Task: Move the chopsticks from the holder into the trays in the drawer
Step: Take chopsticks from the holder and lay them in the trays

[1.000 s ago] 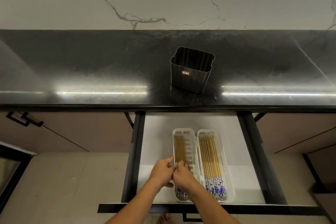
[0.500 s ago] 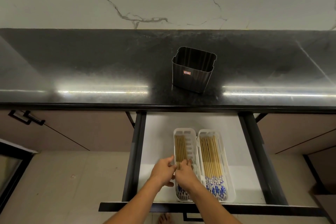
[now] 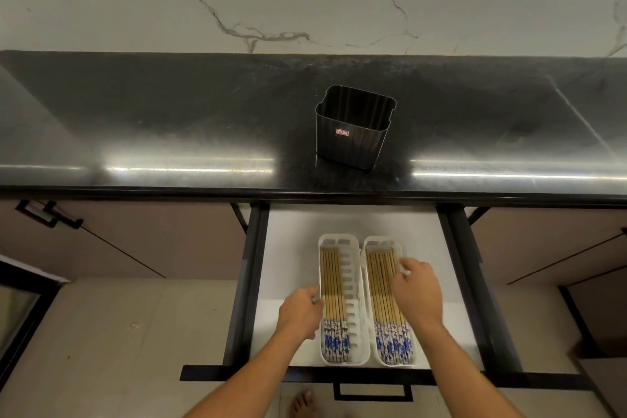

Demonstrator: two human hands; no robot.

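Note:
The dark metal holder (image 3: 353, 132) stands on the black counter (image 3: 169, 119), and I see no chopsticks in it. Below it the open drawer (image 3: 291, 248) has two white trays side by side. The left tray (image 3: 336, 237) has chopsticks (image 3: 330, 278) along its left side. The right tray (image 3: 383, 239) carries a wider row of chopsticks (image 3: 380, 282). All lie with their blue-patterned ends toward me. My left hand (image 3: 300, 314) grips the left tray's left rim. My right hand (image 3: 419, 293) has its fingers curled on the right tray's right rim.
The drawer's black front rail with its handle (image 3: 373, 392) lies nearest to me. Closed cabinet fronts (image 3: 135, 241) flank the drawer, and a bare foot (image 3: 302, 404) stands on the tiled floor below. A marble wall rises behind the counter.
Both hands were together over the near end of the left tray. The right hand has moved right to the right tray's outer rim, and the left hand has shifted to the left tray's outer rim.

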